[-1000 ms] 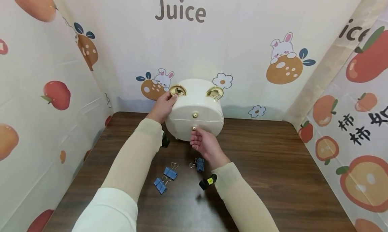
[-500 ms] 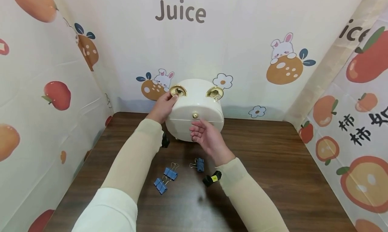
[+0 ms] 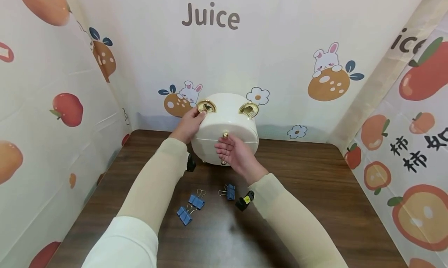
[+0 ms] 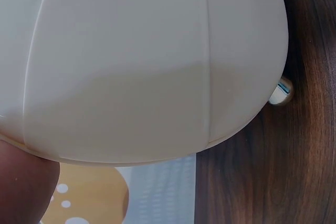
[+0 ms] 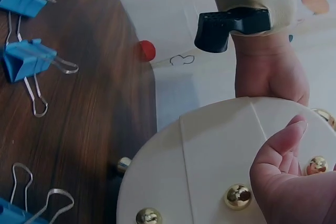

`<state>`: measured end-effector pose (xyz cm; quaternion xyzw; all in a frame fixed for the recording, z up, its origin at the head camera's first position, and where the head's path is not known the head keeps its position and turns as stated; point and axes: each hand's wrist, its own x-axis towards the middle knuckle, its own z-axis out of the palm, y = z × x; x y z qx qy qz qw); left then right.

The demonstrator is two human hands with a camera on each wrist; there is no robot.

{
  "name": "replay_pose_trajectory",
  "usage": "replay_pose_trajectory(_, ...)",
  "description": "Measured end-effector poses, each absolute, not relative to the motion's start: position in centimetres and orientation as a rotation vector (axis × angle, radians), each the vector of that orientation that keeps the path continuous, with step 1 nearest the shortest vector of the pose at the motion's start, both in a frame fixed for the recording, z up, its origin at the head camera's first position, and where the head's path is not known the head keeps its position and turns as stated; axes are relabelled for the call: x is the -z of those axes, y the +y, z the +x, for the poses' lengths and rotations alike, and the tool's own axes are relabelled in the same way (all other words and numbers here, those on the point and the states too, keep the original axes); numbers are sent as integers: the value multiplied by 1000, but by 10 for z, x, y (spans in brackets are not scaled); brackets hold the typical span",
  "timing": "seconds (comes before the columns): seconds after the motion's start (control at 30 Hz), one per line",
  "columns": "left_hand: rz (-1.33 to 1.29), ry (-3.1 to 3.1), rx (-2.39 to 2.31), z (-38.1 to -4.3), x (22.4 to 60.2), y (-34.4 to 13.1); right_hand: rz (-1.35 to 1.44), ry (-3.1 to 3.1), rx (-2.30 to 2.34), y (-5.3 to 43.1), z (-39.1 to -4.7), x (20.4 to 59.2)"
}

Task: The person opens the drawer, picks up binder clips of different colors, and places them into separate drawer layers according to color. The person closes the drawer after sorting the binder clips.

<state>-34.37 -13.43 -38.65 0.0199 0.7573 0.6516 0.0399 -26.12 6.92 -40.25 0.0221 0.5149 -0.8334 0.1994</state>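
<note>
A rounded white storage box (image 3: 210, 149) with gold ear-like trims and stacked drawers stands at the back of the table. My left hand (image 3: 189, 125) holds its upper left side, thumb by the gold ear (image 3: 206, 105); the fingers are mostly hidden behind the box. My right hand (image 3: 238, 155) is in front of the drawers with loosely bent fingers, right by the top gold knob (image 5: 316, 165). That knob shows beside the fingers, not between them. The right wrist view also shows the middle knob (image 5: 238, 196) and bottom knob (image 5: 148, 217). All drawers look shut.
Blue binder clips lie on the dark wooden table (image 3: 297, 205): one (image 3: 230, 192) near my right wrist, two others, an upper (image 3: 196, 202) and a lower (image 3: 184, 216), close together further left. A fruit-printed white cloth (image 3: 280, 58) hangs behind and at both sides.
My right hand has moved up from the middle knob to beside the top knob, uncovering the bottom knob. The left hand keeps its place on the box. The head view has tilted slightly.
</note>
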Motion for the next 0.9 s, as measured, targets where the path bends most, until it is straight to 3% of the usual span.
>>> replay_pose_trajectory(0.9, 75, 2307, -1983, -347, 387, -135, 196, 1315, 2450, 58, -265, 402)
